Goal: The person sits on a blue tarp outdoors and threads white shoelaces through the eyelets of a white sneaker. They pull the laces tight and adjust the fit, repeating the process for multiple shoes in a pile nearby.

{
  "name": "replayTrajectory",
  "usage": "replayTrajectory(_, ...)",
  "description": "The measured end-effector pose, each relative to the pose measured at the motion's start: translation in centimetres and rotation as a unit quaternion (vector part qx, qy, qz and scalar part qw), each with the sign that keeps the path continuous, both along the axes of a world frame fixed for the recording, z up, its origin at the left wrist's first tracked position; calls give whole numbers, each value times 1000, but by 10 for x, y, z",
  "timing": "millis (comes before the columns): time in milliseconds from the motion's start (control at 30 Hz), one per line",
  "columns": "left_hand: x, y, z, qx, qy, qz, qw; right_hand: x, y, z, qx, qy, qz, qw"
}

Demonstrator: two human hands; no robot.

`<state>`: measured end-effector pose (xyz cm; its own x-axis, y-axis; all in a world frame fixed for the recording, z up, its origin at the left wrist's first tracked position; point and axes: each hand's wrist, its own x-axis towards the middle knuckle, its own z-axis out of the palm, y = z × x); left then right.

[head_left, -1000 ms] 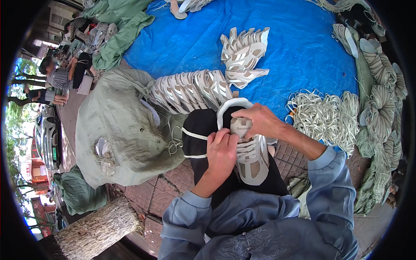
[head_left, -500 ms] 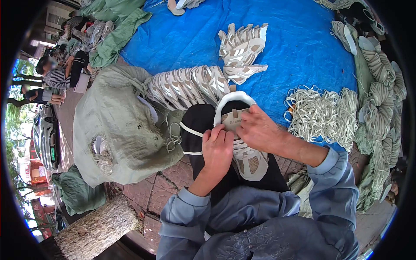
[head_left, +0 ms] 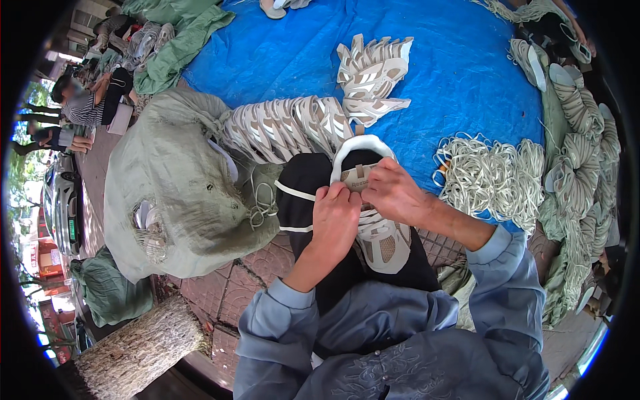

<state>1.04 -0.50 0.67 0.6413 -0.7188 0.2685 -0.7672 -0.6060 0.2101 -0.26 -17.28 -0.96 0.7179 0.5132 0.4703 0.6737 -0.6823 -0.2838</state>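
- We see a white shoe upper (head_left: 380, 233) lying on the person's lap, on black trousers (head_left: 303, 193), its rounded white collar pointing away from the body toward the blue tarp (head_left: 467, 73).
- Our left hand (head_left: 335, 217) rests on the upper's left side with the fingers curled down, pinching at the tongue area near the collar.
- Our right hand (head_left: 393, 193) is closed over the upper's top from the right, fingertips meeting the left hand's; we cannot tell exactly what the fingertips pinch between them.
- Both forearms come up from the lower edge in grey-blue sleeves (head_left: 493, 267).
- Just beyond the knee, a row of white shoe uppers (head_left: 287, 123) lies overlapped on the tarp, and a smaller stack of uppers (head_left: 373, 70) sits farther out.
- To the left, a large olive-green sack (head_left: 173, 187) bulges beside the leg, touching the row.
- To the right, a pile of pale laces (head_left: 490, 177) lies on the tarp's edge, with bundled greenish cords (head_left: 580, 153) farther right.
- A rough tree stump (head_left: 140, 347) stands at lower left on the brick paving.
- Other people (head_left: 87, 100) sit well apart at upper left.
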Motion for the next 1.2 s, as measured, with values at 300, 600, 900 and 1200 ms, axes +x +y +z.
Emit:
replayTrajectory(300,-3,0,-5,-16,-32,-10,999,-6,0,-1,58,17,-8,998)
replayTrajectory(600,-11,-8,-9,-51,-72,34,996,-12,-4,-3,87,-1,-31,996)
replayTrajectory(900,-11,-13,-9,-38,2,47,998,-24,2,-4,56,-13,-81,995)
replayTrajectory(1200,-17,-26,-18,-179,31,60,982,-36,-1,-12,84,-46,-156,983)
